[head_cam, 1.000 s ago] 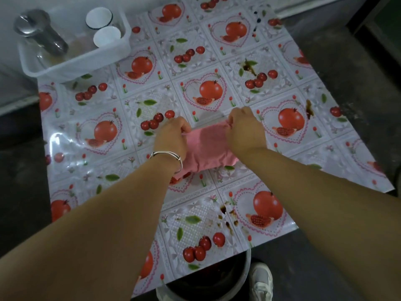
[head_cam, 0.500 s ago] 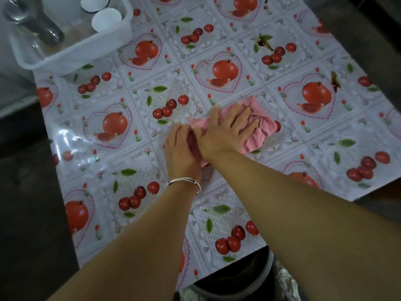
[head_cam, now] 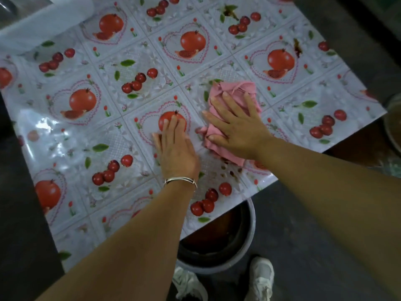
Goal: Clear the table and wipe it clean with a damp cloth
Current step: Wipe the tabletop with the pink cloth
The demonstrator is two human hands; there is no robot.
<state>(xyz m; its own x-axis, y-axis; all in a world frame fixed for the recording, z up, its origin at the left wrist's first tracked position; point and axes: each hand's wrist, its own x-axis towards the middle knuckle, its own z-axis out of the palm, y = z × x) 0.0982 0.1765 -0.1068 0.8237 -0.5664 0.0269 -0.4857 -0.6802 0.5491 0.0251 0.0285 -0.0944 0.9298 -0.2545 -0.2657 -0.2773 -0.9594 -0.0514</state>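
Observation:
A crumpled pink cloth (head_cam: 239,89) lies on the table (head_cam: 108,135), which wears a shiny covering printed with pomegranates and cherries. My right hand (head_cam: 235,122) presses flat on the cloth with fingers spread. My left hand (head_cam: 174,144), a silver bangle at its wrist, rests flat on the covering just left of the cloth, holding nothing. Small brown stains (head_cam: 230,170) dot the covering below the cloth, and darker stains sit at the far right (head_cam: 297,47) and far middle (head_cam: 229,11).
A white plastic bin (head_cam: 43,25) stands at the table's far left corner. A grey bucket (head_cam: 217,240) sits on the floor under the near edge, beside my white shoes (head_cam: 260,276). Another round vessel (head_cam: 392,124) is cut off at the right edge.
Both hands went from bunching the cloth to flat. The right hand now presses the cloth down and has slid it right; the left hand has come off the cloth onto the covering.

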